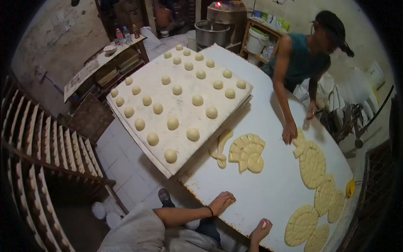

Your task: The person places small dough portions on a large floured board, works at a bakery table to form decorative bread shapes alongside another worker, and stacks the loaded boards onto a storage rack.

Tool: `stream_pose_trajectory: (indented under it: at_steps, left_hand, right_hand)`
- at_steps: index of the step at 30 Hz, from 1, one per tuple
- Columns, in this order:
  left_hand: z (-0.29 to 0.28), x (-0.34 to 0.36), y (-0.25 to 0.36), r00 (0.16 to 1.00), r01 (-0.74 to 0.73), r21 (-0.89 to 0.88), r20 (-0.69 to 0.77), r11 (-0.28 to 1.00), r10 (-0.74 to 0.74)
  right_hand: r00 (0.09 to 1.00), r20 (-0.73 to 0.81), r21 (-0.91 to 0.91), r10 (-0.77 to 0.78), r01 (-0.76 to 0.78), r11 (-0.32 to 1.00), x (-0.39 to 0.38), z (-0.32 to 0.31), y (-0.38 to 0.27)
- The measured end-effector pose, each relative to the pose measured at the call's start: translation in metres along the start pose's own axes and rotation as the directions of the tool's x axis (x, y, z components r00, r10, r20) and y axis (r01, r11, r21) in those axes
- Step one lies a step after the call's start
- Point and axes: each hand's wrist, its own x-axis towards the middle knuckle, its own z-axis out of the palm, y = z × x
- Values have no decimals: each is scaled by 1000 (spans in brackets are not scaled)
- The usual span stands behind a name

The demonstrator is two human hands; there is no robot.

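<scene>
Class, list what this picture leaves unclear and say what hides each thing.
- Head view: anything inside the right hand; its curled fingers cover the palm.
- Head view: the left hand's palm; it faces away.
- Head view: the pot's bottom; its near wall hides it.
- Head view: the rack's far left end; the dark round rim cuts it off.

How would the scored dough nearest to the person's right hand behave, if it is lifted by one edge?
The dough would probably be floppy and sag, because it is broad, flat and looks soft. It might stretch or tear where lines are scored across it. Rolling seems unlikely, as it lies flat on the table.
</scene>
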Motion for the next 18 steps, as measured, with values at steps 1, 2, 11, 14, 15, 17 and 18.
stream_pose_trajectory:
  at_steps: [1, 2, 11, 14, 15, 17, 18]
  left_hand:
    - [4, 1, 15, 969, 230, -214, -36, 949, -243]
    - [-1, -4, 9, 967, 253, -354, 81, 901, -240]
    - [-362, -47, 87, 903, 349, -610, 421, 711, -81]
    - [-513, -21, 125, 958, 281, -329, 145, 901, -246]
    - [-546, -4, 112, 978, 207, -366, 59, 907, -199]
    - [-613, 34, 74, 985, 76, -333, -119, 940, -122]
    - [-644, 50, 68, 978, 28, -283, -191, 959, -85]
  right_hand:
    - [979, -185, 94, 87, -71, 993, 3, 1, 32]
    - [946, -50, 443, 321, -267, 856, 14, -5, 48]
    - [911, 399, 623, 102, -351, 699, 12, 36, -207]
    - [895, 440, 451, 73, -291, 844, -7, 59, -382]
    - [885, 466, 430, 7, -233, 872, 1, 71, -401]
    - [863, 487, 384, -136, -71, 921, 15, 102, -459]
    - [853, 477, 361, -212, 30, 932, 18, 120, -496]
